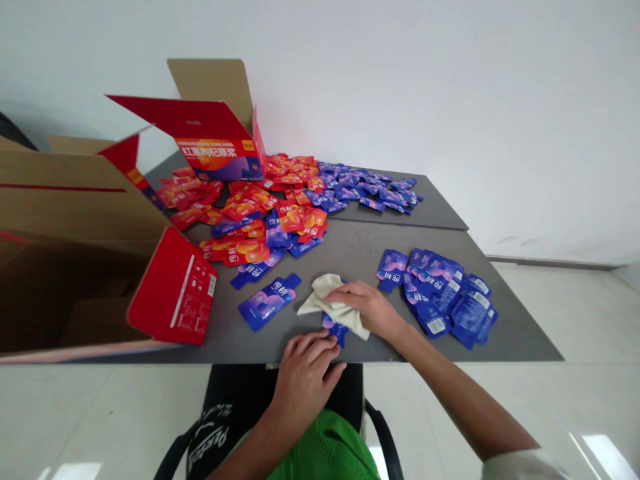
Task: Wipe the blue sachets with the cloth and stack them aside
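Observation:
A cream cloth (333,287) is gripped in my right hand (367,305), pressed down over a blue pouch (336,327) near the table's front edge. The cloth covers most of that pouch. My left hand (307,367) lies at the edge with its fingers stretched out, the fingertips touching the pouch's near end. Just left of the cloth, a single blue pouch (269,301) lies flat. To the right of my right hand, several blue pouches (435,287) overlap in a low stack.
An open red carton (173,293) stands at the left, flaps spread. Another open red box (220,160) sits at the back left of the grey table (360,243). Loose red pouches (250,200) and blue pouches (365,187) are heaped along the back.

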A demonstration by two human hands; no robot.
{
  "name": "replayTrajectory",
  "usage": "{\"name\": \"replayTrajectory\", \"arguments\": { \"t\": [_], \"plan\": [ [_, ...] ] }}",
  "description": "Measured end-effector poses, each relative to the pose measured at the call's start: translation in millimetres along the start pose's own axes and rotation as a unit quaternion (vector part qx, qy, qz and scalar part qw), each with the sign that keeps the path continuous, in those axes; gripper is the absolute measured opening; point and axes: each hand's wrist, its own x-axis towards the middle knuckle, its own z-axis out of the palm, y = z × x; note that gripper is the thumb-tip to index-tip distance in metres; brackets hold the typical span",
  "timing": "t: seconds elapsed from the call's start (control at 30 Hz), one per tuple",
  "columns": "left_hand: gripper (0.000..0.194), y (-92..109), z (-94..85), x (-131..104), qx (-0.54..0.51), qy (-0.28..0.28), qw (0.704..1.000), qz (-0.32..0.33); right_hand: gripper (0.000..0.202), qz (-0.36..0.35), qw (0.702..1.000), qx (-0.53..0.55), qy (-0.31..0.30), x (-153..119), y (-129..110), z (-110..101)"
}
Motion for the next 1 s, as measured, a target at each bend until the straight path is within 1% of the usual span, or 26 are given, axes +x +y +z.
{"name": "replayTrajectory", "arguments": {
  "t": [0.07,0.1,0.13,0.17,0.2,0.27,0.3,0.37,0.4,0.43,0.47,0.5,0.57,0.6,0.67,0.7,0.73,0.77,0.8,0.83,0.87,0.9,0.93,1.0],
  "plan": [
    [0.015,-1,1.2,0,-0.002,0.011,1.0,0.006,0.051,0.034,0.997,-0.061,0.027,20,29,-6],
    [0.014,-1,1.9,-1,-0.001,0.016,1.0,0.005,0.049,0.038,0.995,-0.081,0.038,29,39,-11],
    [0.014,-1,2.6,-1,-0.001,0.019,1.0,0.003,0.046,0.041,0.993,-0.095,0.056,34,44,-17],
    [0.015,-1,3.2,-2,-0.001,0.022,1.0,0.001,0.044,0.037,0.991,-0.1,0.076,37,43,-22],
    [0.016,0,3.6,-2,-0.001,0.023,1.0,-0.002,0.044,0.028,0.99,-0.096,0.095,36,38,-26],
    [0.018,1,3.4,-3,-0.001,0.025,1.0,-0.003,0.048,0.004,0.991,-0.074,0.114,23,13,-29],
    [0.018,2,2.8,-2,0.0,0.024,1.0,-0.002,0.052,-0.004,0.993,-0.061,0.099,14,-2,-28],
    [0.017,3,1.1,-1,0.008,0.014,1.0,-0.006,0.056,-0.03,0.998,-0.034,0.034,-6,-29,-22],
    [0.015,3,0.1,-1,0.012,0.006,1.0,-0.011,0.056,-0.04,0.999,-0.021,0.003,-13,-38,-17],
    [0.014,3,-0.7,0,0.014,-0.001,1.0,-0.015,0.055,-0.046,0.999,-0.007,-0.018,-18,-41,-12],
    [0.013,3,-1.3,1,0.013,-0.007,1.0,-0.017,0.055,-0.047,0.999,0.003,-0.027,-19,-39,-6],
    [0.014,2,-1.5,1,0.009,-0.008,1.0,-0.016,0.056,-0.039,0.999,0.009,-0.022,-17,-32,-2],
    [0.018,2,-1.1,1,-0.003,-0.001,1.0,-0.007,0.06,-0.008,1.0,0.0,0.011,-4,-6,1],
    [0.019,1,-0.6,1,-0.006,0.003,1.0,-0.004,0.059,0.016,0.999,-0.02,0.026,5,10,0],
    [0.018,1,0.5,0,-0.002,0.009,1.0,-0.003,0.051,0.045,0.996,-0.067,0.048,23,35,-9],
    [0.017,1,1.0,0,0.0,0.01,1.0,-0.004,0.048,0.049,0.994,-0.083,0.06,29,42,-15],
    [0.017,1,1.2,0,0.003,0.011,1.0,-0.004,0.045,0.047,0.992,-0.092,0.075,33,44,-20],
    [0.017,1,1.3,-1,0.005,0.012,1.0,-0.005,0.045,0.04,0.991,-0.094,0.089,32,40,-25],
    [0.017,1,1.2,-1,0.005,0.011,1.0,-0.005,0.047,0.03,0.99,-0.089,0.101,29,31,-29],
    [0.019,1,0.8,-1,0.004,0.01,1.0,-0.006,0.049,0.019,0.991,-0.08,0.108,22,18,-31],
    [0.02,2,0.3,-1,0.003,0.007,1.0,-0.006,0.052,0.007,0.993,-0.069,0.099,12,3,-30],
    [0.02,2,-0.4,-1,0.002,0.004,1.0,-0.008,0.055,-0.001,0.995,-0.057,0.078,2,-12,-28],
    [0.019,2,-1.0,0,0.003,-0.001,1.0,-0.012,0.055,-0.013,0.998,-0.043,0.04,-8,-25,-25],
    [0.015,2,-2.1,0,0.005,-0.012,1.0,-0.021,0.054,-0.024,1.0,-0.014,-0.014,-23,-40,-15]
  ]
}}
